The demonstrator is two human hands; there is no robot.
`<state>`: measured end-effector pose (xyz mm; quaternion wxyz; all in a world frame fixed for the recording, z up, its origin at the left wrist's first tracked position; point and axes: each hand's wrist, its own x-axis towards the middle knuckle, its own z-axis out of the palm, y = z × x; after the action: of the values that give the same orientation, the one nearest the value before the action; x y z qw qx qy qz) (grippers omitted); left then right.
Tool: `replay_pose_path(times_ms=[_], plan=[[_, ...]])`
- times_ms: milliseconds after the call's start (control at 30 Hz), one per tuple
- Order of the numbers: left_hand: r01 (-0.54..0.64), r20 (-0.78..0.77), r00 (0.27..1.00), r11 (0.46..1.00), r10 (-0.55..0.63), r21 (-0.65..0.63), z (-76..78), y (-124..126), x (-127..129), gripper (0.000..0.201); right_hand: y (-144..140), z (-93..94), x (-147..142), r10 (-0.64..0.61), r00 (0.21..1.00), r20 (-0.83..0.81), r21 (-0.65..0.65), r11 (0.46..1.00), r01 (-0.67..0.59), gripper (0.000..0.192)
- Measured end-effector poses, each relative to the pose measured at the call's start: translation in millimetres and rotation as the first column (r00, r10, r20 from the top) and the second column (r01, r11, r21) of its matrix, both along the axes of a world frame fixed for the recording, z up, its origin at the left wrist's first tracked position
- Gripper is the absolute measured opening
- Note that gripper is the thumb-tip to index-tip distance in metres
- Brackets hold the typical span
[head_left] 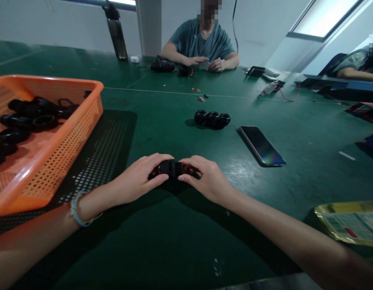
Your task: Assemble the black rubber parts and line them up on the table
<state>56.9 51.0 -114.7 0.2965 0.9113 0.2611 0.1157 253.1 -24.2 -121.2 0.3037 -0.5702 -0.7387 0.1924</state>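
My left hand (153, 171) wraps its thumb and fingers round a glossy black cylindrical part (166, 167), which lies sideways close above the green table. A narrower, ridged end of that part points right, at the fingertips of my right hand (201, 173). My right thumb and fingers are curled at this end; a dark piece shows between them, partly hidden, and I cannot tell whether it is separate. Beyond my hands, several black ring-shaped parts (213, 119) sit in a touching row on the table.
An orange perforated basket (80, 121) with several black parts stands at left. A phone (262, 146) lies at right, with a yellow-green package (351, 221) nearer. Across the green table (162, 245), a person (201, 44) sits behind a power drill (162, 65); a bottle (116, 38) stands far left.
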Motion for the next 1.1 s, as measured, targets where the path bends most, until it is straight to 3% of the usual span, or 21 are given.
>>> replay_pose_path(times_ms=[1100], plan=[[0.004, -0.01, 1.0, 1.0, -0.004, 0.01, 0.1, 0.2, -0.3, 0.039, 0.4, 2.4, -1.3, 0.005, 1.0, 0.031, -0.049, 0.999, -0.003, 0.014]])
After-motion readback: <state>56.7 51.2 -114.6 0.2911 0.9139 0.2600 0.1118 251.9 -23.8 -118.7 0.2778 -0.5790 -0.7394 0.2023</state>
